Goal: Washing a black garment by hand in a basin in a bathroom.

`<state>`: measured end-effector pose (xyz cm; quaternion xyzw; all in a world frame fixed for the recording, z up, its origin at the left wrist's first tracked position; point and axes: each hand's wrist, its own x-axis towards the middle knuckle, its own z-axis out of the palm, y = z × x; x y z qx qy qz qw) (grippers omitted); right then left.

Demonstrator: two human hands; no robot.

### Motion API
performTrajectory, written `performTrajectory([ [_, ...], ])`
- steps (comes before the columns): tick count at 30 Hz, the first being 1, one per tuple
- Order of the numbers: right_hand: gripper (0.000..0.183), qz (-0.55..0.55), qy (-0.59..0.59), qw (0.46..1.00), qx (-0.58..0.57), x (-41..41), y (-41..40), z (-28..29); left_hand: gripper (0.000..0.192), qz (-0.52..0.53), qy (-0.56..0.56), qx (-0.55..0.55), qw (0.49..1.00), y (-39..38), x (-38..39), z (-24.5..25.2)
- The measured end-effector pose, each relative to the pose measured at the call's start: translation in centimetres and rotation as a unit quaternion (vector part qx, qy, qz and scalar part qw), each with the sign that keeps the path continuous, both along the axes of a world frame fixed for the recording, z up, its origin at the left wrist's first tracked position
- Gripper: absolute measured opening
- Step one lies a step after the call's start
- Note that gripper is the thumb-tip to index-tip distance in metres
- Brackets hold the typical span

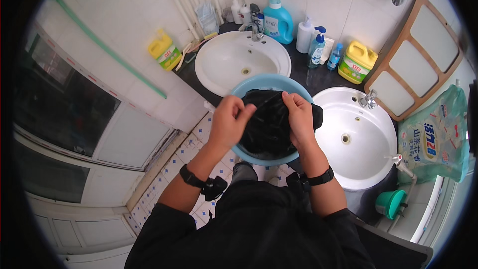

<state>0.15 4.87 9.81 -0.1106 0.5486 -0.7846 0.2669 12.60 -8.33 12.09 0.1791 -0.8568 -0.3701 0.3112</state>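
A light blue plastic basin (272, 161) sits at the edge of the dark counter between two white washbasins. In it lies a bunched black cloth garment (267, 127), dark and wet-looking, with some suds or water behind it. My right hand (300, 117) pinches the garment's upper edge between thumb and fingers at the basin's right side. My left hand (230, 121) is over the basin's left side, fingers curled and thumb pointing right, beside the garment; whether it grips any cloth cannot be told. Black straps with small devices are on both wrists.
The left washbasin (220, 61) and right washbasin (373, 149) flank the blue basin. Pump bottles, a blue detergent jug (278, 22) and a yellow jug (357, 63) line the wall. A wood-framed board (410, 37), a detergent bag (429, 138) and a green container (392, 203) are at right.
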Motion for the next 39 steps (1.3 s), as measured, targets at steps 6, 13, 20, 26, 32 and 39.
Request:
performTrajectory([
  [6, 0.023, 0.025, 0.01, 1.0, 0.0, 0.2, -0.1, 0.5, 0.024, -0.019, -0.099, -0.239, 0.966, 0.3, 0.2, 0.1],
  [13, 0.032, -0.151, 0.564, 0.806, 0.093, 4.2, 1.6, 3.9, 0.016, -0.124, -0.016, 0.584, 0.802, -3.7, 0.2, 5.2],
  [20, 0.026, -0.084, 0.636, 0.732, 0.229, 3.7, -0.4, 2.2, 0.015, -0.128, -0.11, 0.542, 0.824, -3.8, -0.6, 5.8],
  [26, 0.024, 0.032, 0.56, 0.782, 0.272, 4.3, -0.6, 3.3, 0.007, -0.168, -0.131, 0.573, 0.792, -4.1, -0.4, 5.0],
  [32, 0.016, -0.014, 0.553, 0.778, 0.297, 4.2, -1.3, 1.9, 0.008, -0.173, -0.118, 0.617, 0.758, -4.1, -0.6, 4.3],
  [39, 0.017, -0.041, 0.439, 0.86, 0.257, 0.6, 0.3, 10.1, 0.029, -0.158, -0.072, 0.051, 0.983, -2.0, -0.8, 4.9],
])
